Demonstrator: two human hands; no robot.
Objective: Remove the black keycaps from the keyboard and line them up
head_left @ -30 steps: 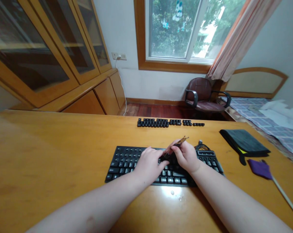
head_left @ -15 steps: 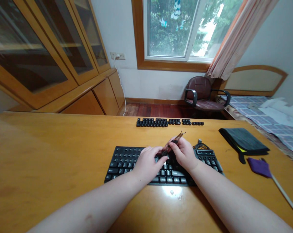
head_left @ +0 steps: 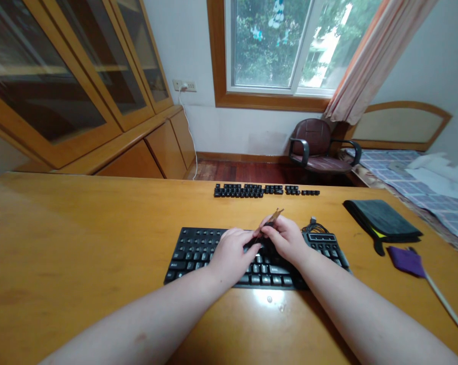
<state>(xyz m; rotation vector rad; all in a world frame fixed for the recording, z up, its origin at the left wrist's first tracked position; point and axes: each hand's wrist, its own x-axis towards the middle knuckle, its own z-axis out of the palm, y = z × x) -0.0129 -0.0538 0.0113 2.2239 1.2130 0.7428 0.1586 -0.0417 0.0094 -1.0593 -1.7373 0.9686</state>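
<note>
A black keyboard [head_left: 198,251] lies on the wooden desk under both my hands. My right hand [head_left: 288,241] is closed around a thin brownish two-pronged tool [head_left: 275,217] with a dark middle; its prong tips point up and away from me. The tool's lower end is hidden between my fingers, just above the keys. My left hand [head_left: 232,256] rests over the keyboard's middle with its fingers bent and its thumb pointing towards the right hand. Whatever lies between the left thumb and fingers is hidden.
Loose black keycaps [head_left: 239,191] stand in rows along the desk's [head_left: 100,228] far edge. A coiled cable [head_left: 314,226] lies behind the keyboard. To the right are a dark folded cloth [head_left: 384,219] and a purple-headed duster [head_left: 407,261] with a pale handle. A chair [head_left: 316,144] stands beyond.
The two-pronged tool has tilted and dropped slightly towards the left, and its prong tips show closer together. My right fingers have shifted a little; the left hand is nearly still.
</note>
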